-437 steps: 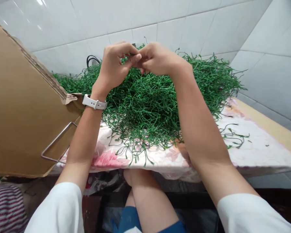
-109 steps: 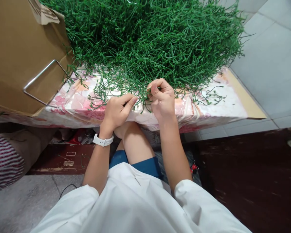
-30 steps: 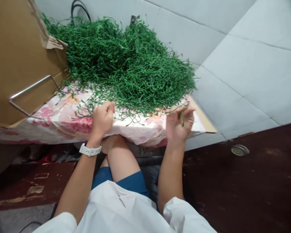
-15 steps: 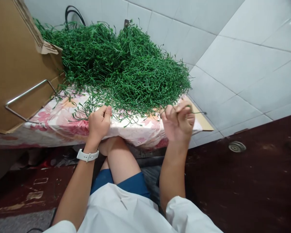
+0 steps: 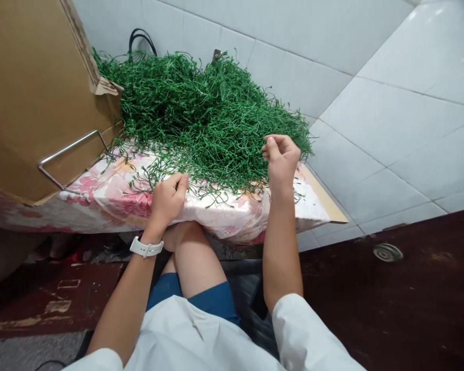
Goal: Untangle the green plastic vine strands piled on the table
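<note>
A large pile of thin green stems [image 5: 224, 123] lies on a table with a pink and white floral cloth [image 5: 112, 180]. My left hand [image 5: 169, 198], with a white watch band at the wrist, is closed at the table's front edge; anything inside it is hidden. My right hand [image 5: 282, 159] is raised over the right part of the pile, its thumb and fingertips pressed together. Whatever it pinches is too small to make out. Loose stems [image 5: 147, 178] are scattered on the cloth beside my left hand.
A cardboard box [image 5: 34, 93] stands at the left, with a metal wire frame [image 5: 69, 149] against it. Behind the pile is a tiled wall [image 5: 313, 31] with a black cable loop [image 5: 143, 38]. A dark red floor with a drain [image 5: 387, 252] lies right.
My right hand has moved up and left from the table's right edge to over the pile, and the stem seen in it is no longer visible. My left hand remains closed. The view has shifted slightly.
</note>
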Demonstrator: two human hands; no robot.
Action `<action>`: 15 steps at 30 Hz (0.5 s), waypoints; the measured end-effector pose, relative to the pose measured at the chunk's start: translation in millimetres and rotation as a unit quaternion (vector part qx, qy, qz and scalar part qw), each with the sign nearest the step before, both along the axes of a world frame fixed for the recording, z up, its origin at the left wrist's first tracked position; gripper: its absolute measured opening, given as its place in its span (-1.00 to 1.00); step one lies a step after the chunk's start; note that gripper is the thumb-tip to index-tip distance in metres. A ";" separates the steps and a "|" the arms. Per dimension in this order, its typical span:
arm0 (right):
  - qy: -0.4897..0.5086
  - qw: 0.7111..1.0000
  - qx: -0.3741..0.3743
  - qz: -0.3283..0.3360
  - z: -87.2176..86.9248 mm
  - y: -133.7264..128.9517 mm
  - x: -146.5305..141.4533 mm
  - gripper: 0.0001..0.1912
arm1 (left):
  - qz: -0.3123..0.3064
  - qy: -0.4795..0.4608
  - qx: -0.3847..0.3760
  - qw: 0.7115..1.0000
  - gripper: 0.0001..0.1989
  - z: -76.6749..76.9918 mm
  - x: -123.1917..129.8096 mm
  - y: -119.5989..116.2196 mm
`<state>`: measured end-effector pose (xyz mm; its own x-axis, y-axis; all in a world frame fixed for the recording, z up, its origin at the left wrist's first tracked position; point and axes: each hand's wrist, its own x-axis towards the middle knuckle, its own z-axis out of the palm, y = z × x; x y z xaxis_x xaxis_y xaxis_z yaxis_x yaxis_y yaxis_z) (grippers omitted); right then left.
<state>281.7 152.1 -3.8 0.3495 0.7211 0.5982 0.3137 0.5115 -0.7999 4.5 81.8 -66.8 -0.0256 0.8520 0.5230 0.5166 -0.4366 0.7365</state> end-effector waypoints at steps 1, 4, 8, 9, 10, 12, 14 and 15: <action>-0.004 1.000 0.006 0.024 -9.6 -10.8 -9.3 -0.63 | -0.002 0.001 -0.006 1.000 -0.61 0.2 0.1 -0.7; -0.019 0.994 0.000 0.110 -28.0 -41.0 -40.6 -0.66 | -0.017 -0.004 -0.018 1.000 -0.59 0.6 -0.4 -2.5; -0.057 0.973 -0.027 0.222 -36.0 -58.8 -72.5 -0.70 | -0.052 0.002 -0.024 0.998 -0.57 0.1 -1.9 -4.4; -0.069 0.966 -0.032 0.248 -37.1 -59.9 -77.4 -0.69 | -0.060 0.007 -0.024 0.998 -0.57 0.0 -2.3 -4.7; -0.081 0.958 -0.035 0.271 -38.1 -60.5 -81.3 -0.67 | -0.068 0.010 -0.022 0.997 -0.57 -0.1 -2.6 -4.9; -0.101 0.948 -0.035 0.301 -40.1 -61.1 -86.7 -0.65 | -0.082 0.016 -0.020 0.996 -0.59 -0.4 -3.2 -5.1; -0.116 0.945 -0.030 0.305 -41.9 -61.8 -90.1 -0.69 | -0.091 0.023 -0.019 0.995 -0.59 -0.8 -3.6 -5.2; -0.119 0.945 -0.025 0.303 -42.9 -62.2 -91.3 -0.71 | -0.094 0.028 -0.021 0.995 -0.58 -1.0 -3.8 -5.4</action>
